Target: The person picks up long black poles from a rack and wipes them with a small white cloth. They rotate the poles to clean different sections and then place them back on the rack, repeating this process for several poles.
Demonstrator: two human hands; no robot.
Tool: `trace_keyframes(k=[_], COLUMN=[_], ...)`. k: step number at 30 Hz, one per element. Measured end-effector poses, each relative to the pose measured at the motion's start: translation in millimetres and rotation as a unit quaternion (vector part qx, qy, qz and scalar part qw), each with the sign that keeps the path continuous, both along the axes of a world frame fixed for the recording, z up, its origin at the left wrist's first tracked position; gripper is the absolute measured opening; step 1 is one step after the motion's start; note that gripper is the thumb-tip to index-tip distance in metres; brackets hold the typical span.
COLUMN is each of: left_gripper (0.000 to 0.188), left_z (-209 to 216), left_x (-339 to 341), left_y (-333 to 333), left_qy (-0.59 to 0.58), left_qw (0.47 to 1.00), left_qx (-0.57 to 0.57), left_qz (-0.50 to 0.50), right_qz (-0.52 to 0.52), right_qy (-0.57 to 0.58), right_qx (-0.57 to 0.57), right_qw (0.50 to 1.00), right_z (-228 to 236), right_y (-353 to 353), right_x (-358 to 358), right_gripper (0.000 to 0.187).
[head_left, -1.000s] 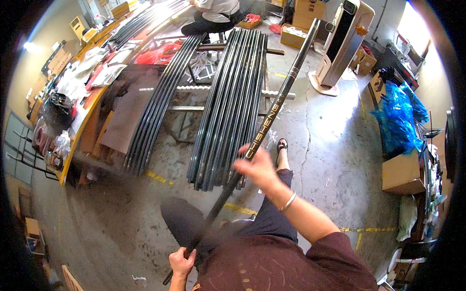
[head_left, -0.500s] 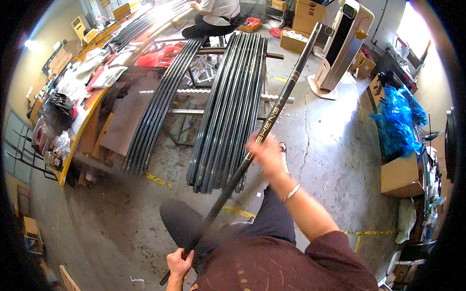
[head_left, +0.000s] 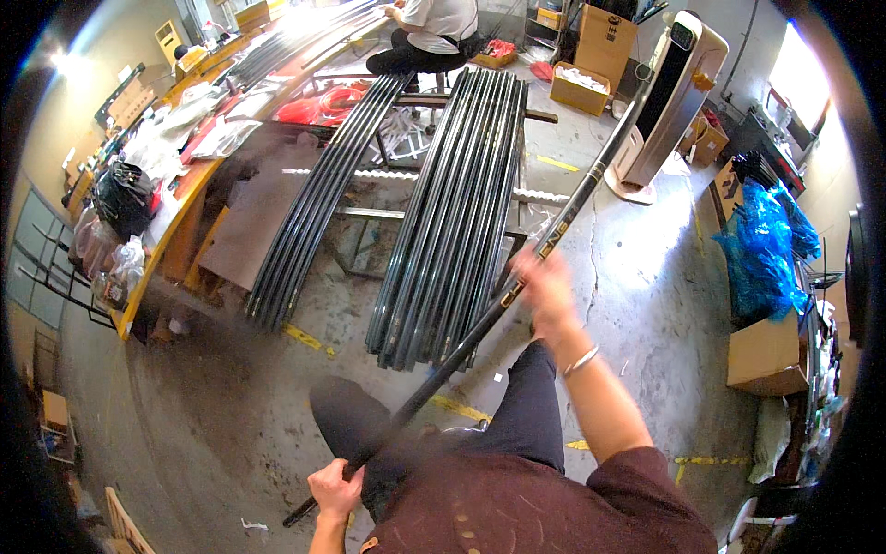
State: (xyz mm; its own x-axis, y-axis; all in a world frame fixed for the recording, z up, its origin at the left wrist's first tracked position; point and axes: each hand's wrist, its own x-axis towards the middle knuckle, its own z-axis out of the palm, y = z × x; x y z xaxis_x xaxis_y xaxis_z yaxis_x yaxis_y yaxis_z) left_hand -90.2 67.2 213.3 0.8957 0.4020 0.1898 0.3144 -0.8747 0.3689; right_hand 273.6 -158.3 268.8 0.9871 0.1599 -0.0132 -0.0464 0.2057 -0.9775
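Observation:
A long glossy black pole [head_left: 582, 191] with gold lettering slants across my lap, from the lower left up to the right. Near its lower end my left hand [head_left: 336, 487] is closed round it. Farther up, at the lettering, my right hand [head_left: 548, 291] wraps over the pole, its fingers smeared by motion and hiding some of the letters. The upper end passes in front of the base of a tall white tower-shaped appliance. Just beyond my knees, a thick bundle of similar black poles [head_left: 448, 212] rests on a low metal rack [head_left: 369, 213], with a smaller row of poles [head_left: 325, 203] to its left.
A cluttered wooden workbench [head_left: 166, 242] runs along the left. The white appliance [head_left: 706, 69] stands at the far right. Boxes and blue plastic bags [head_left: 762, 245] line the right side. At the back sits another person [head_left: 429, 37]. Yellow tape marks the floor.
My right hand has moved slightly right and down in the view, still at the lettering. The pole has shifted a little to the right. My left hand keeps its hold near the lower end.

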Motion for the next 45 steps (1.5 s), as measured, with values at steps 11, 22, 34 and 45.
trace_keyframes(k=[11, 22, 34, 45], left_gripper=[0.024, 0.032, 0.043, 0.038], left_z=[6, -32, -32, -42], left_x=[93, 297, 436, 443], left_y=[3, 52, 41, 33], left_qy=[-0.066, -0.026, 0.038, 0.04], left_qw=[0.994, 0.948, 0.982, 0.984], left_qx=[-0.08, -0.313, -0.137, -0.104], left_qz=[-0.037, 0.04, 0.123, 0.139], right_qz=[-0.002, -0.116, -0.162, -0.143], right_qy=[0.065, -0.144, -0.093, -0.099], right_qx=[-0.275, -0.321, -0.34, -0.382], right_qw=[0.959, 0.929, 0.922, 0.908], right_z=[-145, -192, -186, -189], right_y=[-56, -102, -94, -90], right_x=[-76, -87, -71, -69], right_gripper=[0.034, 0.015, 0.019, 0.023])
